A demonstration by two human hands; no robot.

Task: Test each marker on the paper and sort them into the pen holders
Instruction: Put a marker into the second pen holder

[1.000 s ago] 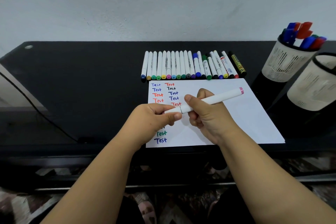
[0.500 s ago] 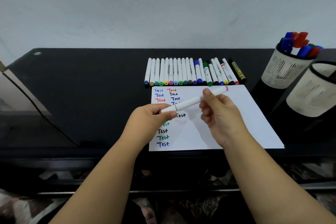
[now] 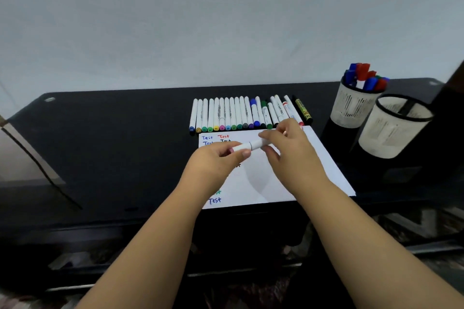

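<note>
- The left hand (image 3: pixel 216 158) pinched one end of a white marker with a pink end (image 3: pixel 247 146), fingers curled round it.
- The right hand (image 3: pixel 288 148) gripped the other part of the same marker, above the white sheet of paper (image 3: pixel 324 170).
- The paper lay at the front edge of the black table (image 3: pixel 113 145) and carried the word "Test" in several colours.
- A row of white-bodied markers with coloured caps (image 3: pixel 236 115) lay just behind the paper's far edge.
- A white mesh pen holder with blue and red markers (image 3: pixel 351 105) stood near the table's right edge, and a second white mesh pen holder (image 3: pixel 391 130) stood just beside it, nearer the front.
</note>
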